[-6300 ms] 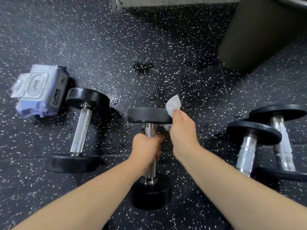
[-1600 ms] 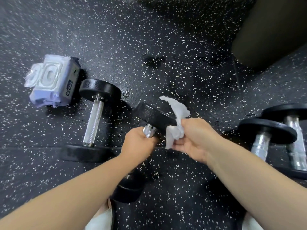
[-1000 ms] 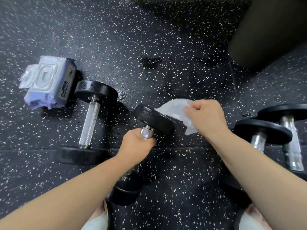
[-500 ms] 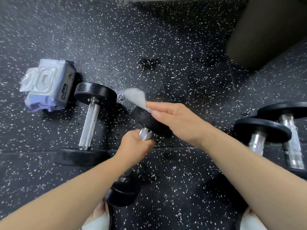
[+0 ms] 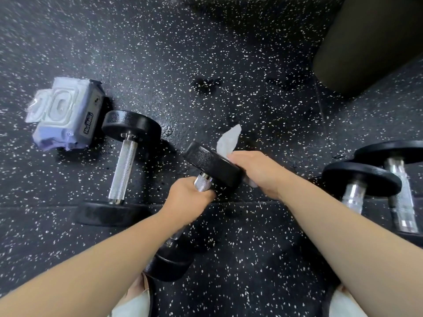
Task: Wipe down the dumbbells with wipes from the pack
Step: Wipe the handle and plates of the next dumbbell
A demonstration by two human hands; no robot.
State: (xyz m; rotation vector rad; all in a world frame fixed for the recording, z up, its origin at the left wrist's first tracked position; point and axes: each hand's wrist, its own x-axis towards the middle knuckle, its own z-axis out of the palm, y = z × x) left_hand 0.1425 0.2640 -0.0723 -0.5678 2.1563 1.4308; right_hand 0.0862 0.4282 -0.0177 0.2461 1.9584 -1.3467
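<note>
Logged speckled floor [image 5: 229,65], dark rounded bulk [image 5: 366,42] top right. Found left dumbbell [image 5: 123,170] lying flat, right pair [image 5: 359,179] side by side at right edge. Found middle dumbbell [image 5: 212,164] tilted, far head raised. Spotted wipes pack [image 5: 66,113] far left, just beside left dumbbell's far head. Wrapped left hand [image 5: 185,200] fully round middle dumbbell's knurled handle. Clutched wipe [image 5: 229,140] in right hand [image 5: 258,172], fingers curled, against raised head's far side.
</note>
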